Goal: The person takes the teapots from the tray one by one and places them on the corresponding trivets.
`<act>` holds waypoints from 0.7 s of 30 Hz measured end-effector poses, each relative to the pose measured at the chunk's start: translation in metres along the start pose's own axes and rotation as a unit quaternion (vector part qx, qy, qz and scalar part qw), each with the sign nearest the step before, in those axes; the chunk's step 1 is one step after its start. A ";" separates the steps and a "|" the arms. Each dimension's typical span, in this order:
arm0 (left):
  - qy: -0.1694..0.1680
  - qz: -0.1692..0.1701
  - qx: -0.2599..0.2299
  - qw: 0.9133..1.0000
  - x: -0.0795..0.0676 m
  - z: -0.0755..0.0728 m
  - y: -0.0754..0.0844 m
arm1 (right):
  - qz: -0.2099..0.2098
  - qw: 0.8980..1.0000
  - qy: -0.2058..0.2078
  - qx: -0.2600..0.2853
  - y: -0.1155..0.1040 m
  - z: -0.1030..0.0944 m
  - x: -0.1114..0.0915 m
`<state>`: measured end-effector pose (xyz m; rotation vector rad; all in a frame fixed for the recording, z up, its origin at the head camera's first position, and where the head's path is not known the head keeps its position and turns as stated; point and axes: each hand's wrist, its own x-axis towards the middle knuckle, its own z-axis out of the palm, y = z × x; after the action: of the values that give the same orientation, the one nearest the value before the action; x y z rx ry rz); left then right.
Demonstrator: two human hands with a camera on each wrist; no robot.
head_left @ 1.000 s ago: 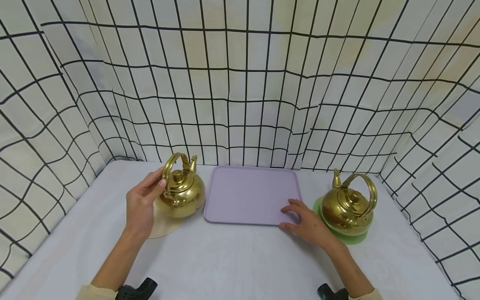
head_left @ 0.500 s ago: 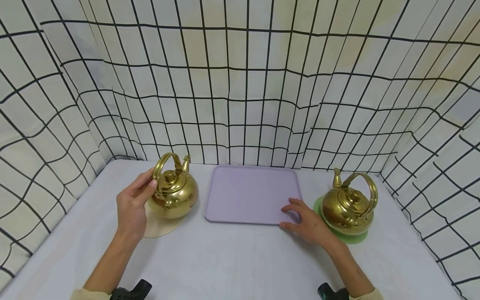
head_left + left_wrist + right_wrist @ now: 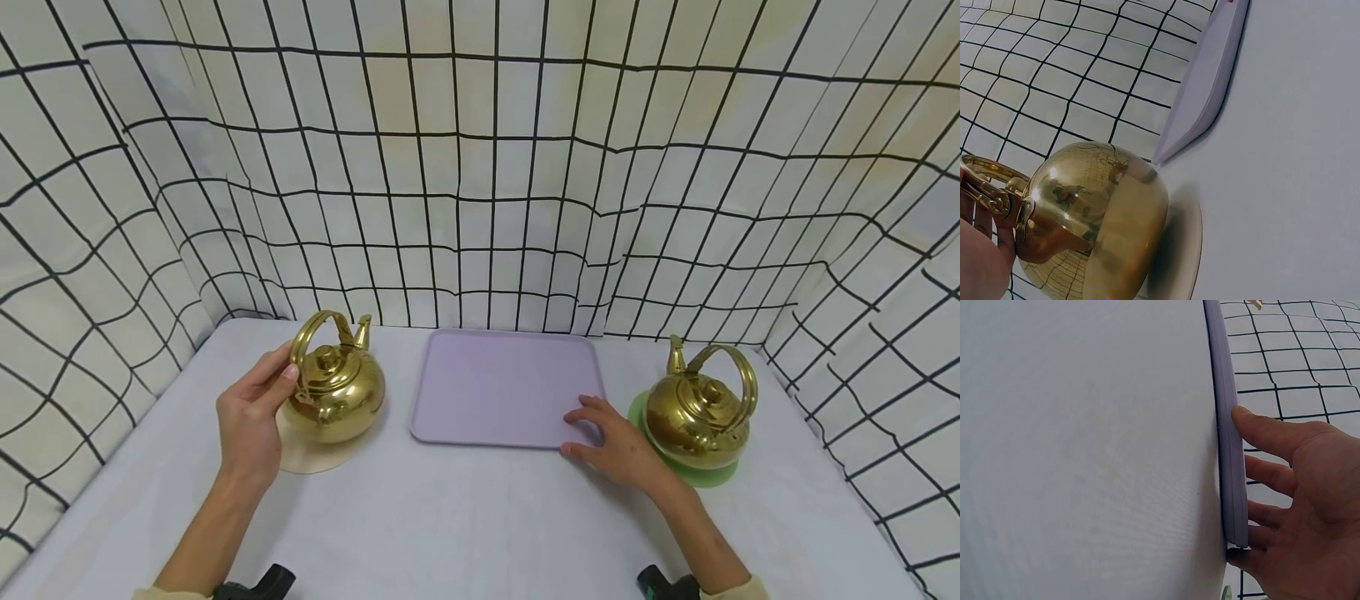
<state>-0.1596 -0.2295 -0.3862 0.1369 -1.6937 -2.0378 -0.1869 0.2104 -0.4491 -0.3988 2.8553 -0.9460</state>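
Note:
In the head view my left hand [image 3: 251, 417] grips the arched handle of a shiny brass kettle [image 3: 337, 396], its spout pointing up and away. The kettle is held close over a round beige mat [image 3: 300, 460]; the left wrist view has a shadowed gap between the kettle's base and the mat [image 3: 1188, 265]. A lilac rectangular tray [image 3: 498, 387] lies at the table's middle. At its near right corner rests my right hand [image 3: 611, 442], fingers spread and loosely bent, thumb against the rim in the right wrist view.
A second brass kettle [image 3: 697, 421] stands on a round green mat [image 3: 708, 478], close beside my right forearm. White cloth [image 3: 465, 525] covers the table. Behind and on both sides rise walls of white cloth with a black grid [image 3: 472, 167].
My left hand has carried the brass kettle leftward, away from the tray and farther over the beige mat. My right hand and the tray have stayed in place.

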 end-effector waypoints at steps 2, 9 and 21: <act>0.003 0.002 -0.006 1.000 0.000 -0.002 0.000 | -0.002 1.000 0.001 -0.002 0.000 0.000 0.000; 0.024 0.005 -0.025 0.999 -0.004 -0.007 -0.002 | -0.003 1.000 -0.003 0.003 0.001 0.000 0.000; 0.033 0.000 -0.033 0.999 -0.009 -0.014 -0.005 | -0.001 1.000 -0.004 0.005 -0.003 0.000 0.000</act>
<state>-0.1481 -0.2377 -0.3956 0.1797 -1.5848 -2.0627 -0.1862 0.2086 -0.4473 -0.4027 2.8423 -0.9554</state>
